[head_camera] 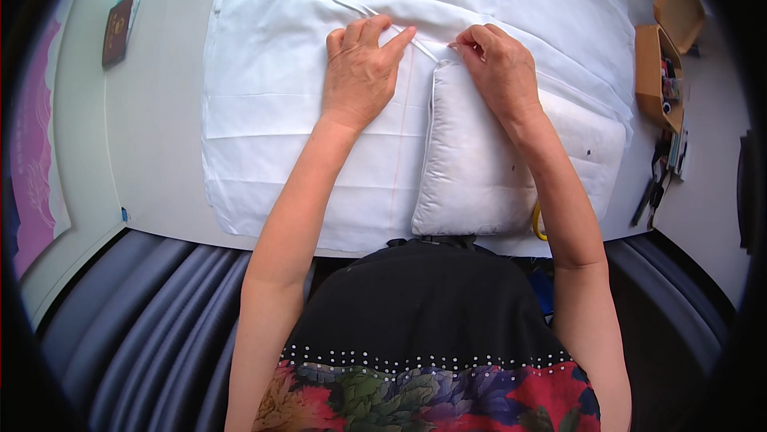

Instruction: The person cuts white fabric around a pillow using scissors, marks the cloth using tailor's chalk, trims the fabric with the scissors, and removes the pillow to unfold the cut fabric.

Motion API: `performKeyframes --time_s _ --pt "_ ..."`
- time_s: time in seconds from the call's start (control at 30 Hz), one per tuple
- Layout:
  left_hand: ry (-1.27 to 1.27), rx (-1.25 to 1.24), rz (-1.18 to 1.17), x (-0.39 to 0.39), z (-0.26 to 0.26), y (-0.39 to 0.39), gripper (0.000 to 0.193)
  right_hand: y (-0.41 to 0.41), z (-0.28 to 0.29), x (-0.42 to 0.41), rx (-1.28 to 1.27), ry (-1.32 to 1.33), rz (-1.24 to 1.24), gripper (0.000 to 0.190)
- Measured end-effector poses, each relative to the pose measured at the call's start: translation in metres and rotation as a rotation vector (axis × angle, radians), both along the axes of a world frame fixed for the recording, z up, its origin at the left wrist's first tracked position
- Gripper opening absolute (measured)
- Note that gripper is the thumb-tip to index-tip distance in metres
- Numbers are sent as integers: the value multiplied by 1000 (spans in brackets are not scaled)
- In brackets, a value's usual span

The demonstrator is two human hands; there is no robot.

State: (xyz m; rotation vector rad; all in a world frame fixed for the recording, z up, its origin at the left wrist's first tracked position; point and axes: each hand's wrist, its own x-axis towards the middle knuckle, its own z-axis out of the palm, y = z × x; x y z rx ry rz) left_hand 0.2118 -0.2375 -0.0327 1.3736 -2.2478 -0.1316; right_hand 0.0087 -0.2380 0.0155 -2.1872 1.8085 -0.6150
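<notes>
White cloth (269, 114) lies in creased layers on the table before me. My left hand (362, 52) presses on it palm down, with thumb and index finger apart. Between them runs a narrow white cord (426, 51), leading to the corner of a white padded cushion (473, 162). The thumb and fingers of my right hand (500, 63) pinch together just above that cushion. A faint pinkish thread (434, 43) seems to reach their tips; whether a needle is there is too small to tell. A pale red line (398, 162) runs down the cloth left of the cushion.
A yellow ring-shaped handle (538, 222) shows partly under my right forearm. At the right stands an open brown box (650, 78) holding small items, with dark straps (656, 174) nearer me. A dark red booklet (117, 31) lies at the left. Grey-blue pleated fabric (156, 288) hangs below the table edge.
</notes>
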Motion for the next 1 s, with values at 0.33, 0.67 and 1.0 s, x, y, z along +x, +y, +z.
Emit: performKeyframes --time_s 0.33,0.67,1.0 --pt "3 -18 0 -1 2 0 30 15 35 -34 -48 -89 -177 8" --pt "4 -40 -28 -5 4 1 31 105 43 -186 -57 -419 -591 13" --pt "-39 -55 -12 -3 2 1 31 250 -12 -333 -247 -574 -1232 18"
